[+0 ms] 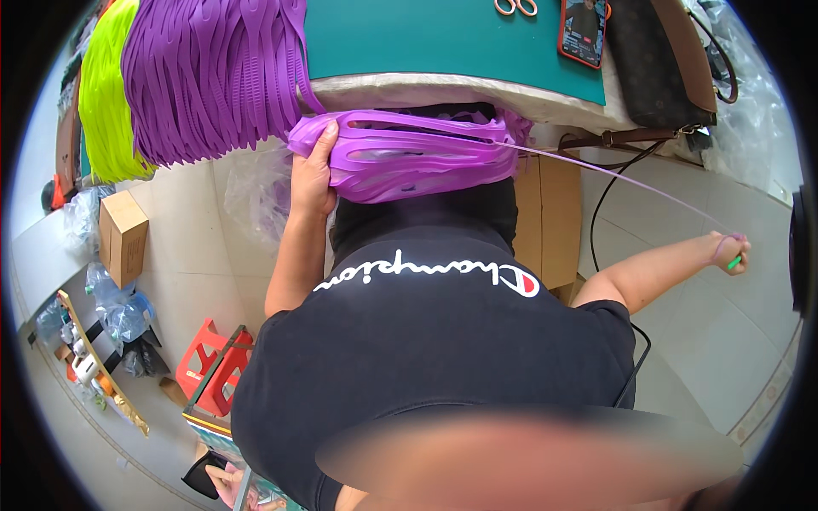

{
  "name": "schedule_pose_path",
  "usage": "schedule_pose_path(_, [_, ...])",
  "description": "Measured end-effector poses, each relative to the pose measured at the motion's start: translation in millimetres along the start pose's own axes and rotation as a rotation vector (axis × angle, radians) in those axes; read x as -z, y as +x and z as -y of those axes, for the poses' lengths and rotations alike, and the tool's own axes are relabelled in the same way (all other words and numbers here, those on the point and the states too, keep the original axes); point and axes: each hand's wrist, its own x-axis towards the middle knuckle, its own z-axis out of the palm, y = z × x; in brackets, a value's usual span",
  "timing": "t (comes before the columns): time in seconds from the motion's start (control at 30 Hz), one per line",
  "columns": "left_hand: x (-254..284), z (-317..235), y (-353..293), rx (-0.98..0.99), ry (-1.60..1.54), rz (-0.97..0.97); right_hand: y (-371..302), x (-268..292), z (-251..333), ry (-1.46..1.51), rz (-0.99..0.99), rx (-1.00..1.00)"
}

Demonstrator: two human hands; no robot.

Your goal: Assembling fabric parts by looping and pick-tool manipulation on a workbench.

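while the left hand [315, 175], the nearer, grips one end of a purple, rubbery-looking slotted-strap bundle [417, 172] lying left-to-right at the lap [422, 220], the right hand [734, 252], far rightward, clenches a thin purple cord [613, 174] stretched from it.

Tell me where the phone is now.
In the head view, the phone is at the upper right, on the green mat, between the scissors on its left and the brown handbag on its right.

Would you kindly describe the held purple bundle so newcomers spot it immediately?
By the near edge of the green tabletop, the left hand grips the purple bundle. Unlike the hanging purple strips, it has a strand stretched to the right hand.
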Motion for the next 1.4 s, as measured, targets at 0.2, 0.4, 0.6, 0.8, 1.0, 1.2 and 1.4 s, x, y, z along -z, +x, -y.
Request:
schedule_pose_path(0.2, [2, -4, -4, 0.089, 0.134, 0.212, -155, -9, 170, -0.006, 1.527, -0.279])
schedule_pose_path(0.4, [30, 9, -4, 0.120, 0.526, 0.272, -267, 8, 187, -0.193, 2.143, -0.393])
schedule_pose_path(0.6, [52, -13, -21, -0.033, 1.618, 0.270, -343, 33, 217, 0.020, 1.882, -0.029])
schedule_pose_path(0.8, [16, -79, -45, 0.307, 1.203, 0.205, -363, 42, 211, 0.056, 1.757, -0.030])
schedule_pose_path(1.0, [3, -93, -41, -0.203, 0.860, 0.058, -367, 49, 202, 0.074, 1.810, 0.071])
schedule_pose_path(1.2, [-75, -5, 2, -0.851, 1.038, 0.796, -368, 49, 216, 0.216, 1.708, 0.017])
schedule_pose_path(1.4, [-130, 17, 28, -0.318, 1.262, 1.204, -347, 37, 252, 0.312, 1.705, -0.009])
